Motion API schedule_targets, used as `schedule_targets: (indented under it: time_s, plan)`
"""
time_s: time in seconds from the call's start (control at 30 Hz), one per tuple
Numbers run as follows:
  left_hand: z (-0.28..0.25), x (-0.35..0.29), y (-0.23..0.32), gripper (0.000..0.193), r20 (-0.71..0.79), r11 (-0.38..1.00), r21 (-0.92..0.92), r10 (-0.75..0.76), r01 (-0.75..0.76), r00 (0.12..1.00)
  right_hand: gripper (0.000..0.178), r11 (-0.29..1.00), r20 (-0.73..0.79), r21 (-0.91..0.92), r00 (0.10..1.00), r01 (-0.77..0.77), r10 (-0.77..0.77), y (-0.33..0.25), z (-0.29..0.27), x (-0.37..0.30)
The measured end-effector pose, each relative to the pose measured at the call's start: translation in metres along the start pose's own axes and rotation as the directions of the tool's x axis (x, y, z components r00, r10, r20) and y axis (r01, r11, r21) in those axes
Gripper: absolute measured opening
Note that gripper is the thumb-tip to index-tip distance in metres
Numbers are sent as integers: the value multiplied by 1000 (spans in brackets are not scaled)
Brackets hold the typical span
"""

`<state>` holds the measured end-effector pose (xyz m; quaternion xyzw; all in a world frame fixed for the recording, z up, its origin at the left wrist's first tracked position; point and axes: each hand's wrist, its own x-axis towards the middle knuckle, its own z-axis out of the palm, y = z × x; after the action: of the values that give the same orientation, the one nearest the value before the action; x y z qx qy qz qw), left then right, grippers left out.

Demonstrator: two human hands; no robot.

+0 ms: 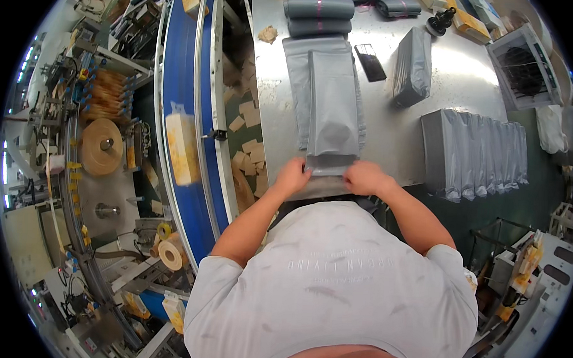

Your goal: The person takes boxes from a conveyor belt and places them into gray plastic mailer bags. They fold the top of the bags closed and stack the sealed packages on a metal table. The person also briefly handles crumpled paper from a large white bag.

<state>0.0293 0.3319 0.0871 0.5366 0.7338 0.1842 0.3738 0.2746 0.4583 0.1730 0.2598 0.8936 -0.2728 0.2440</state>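
Note:
A grey plastic mailing bag (332, 105) lies lengthwise on a stack of flat grey bags (296, 72), its near end toward me. The far part bulges, as if something is inside; I cannot see what. At the bag's near left corner, my left hand (293, 177) pinches the edge between thumb and fingers. My right hand (365, 178) grips the near right corner in the same way, fingers curled. Between both hands the bag's flap (328, 165) is stretched flat near the table's front edge.
Wrapped grey parcels (473, 154) stand in a row at the right of the metal table (273, 115). Another grey parcel (413, 66) stands near a black phone (370, 62). Rolled grey bags (317, 16) lie at the back. Left, a blue conveyor (180, 68) carries a yellow-white pack (182, 148).

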Motion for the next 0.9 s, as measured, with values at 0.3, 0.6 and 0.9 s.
schedule_targets:
  time_s: [0.3,0.6,0.9]
  plan:
    - [26,-19,-18,14,-205,918,-391,-13,-70,979,15,914,-638,168,748,370,-186,-45,25,72]
    - [12,-18,-24,17,3,909,-414,-50,47,999,10,950,-519,228,852,214,-68,-4,104,-29]
    - [23,-7,2,13,-103,936,-316,130,-156,986,25,960,-740,228,669,160,64,-20,71,-3]
